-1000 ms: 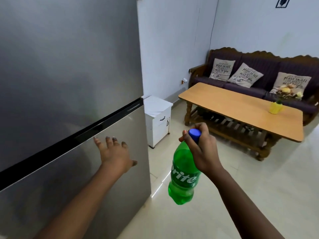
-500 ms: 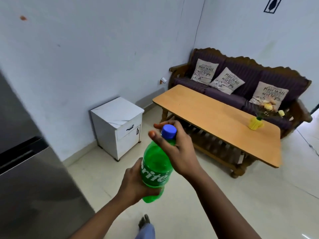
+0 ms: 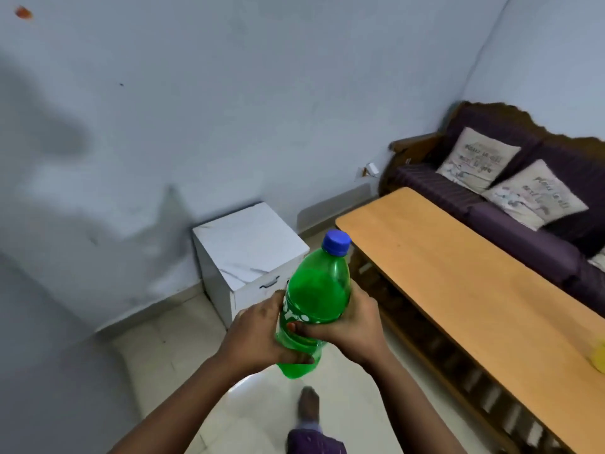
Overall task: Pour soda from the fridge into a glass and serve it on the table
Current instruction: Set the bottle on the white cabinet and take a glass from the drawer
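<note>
Both hands, left hand [image 3: 258,332] and right hand [image 3: 353,326], grip the green plastic soda bottle [image 3: 311,306] (blue cap on), probably steadying it for carrying towards the long wooden table's [image 3: 474,290] near corner.

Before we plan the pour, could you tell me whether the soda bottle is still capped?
Capped. The blue cap sits on the neck of the green bottle, which the left hand and right hand grip around its body.

The single head-worn camera looks forward and down, close over the hands, toward the wooden table [image 3: 474,290].
</note>
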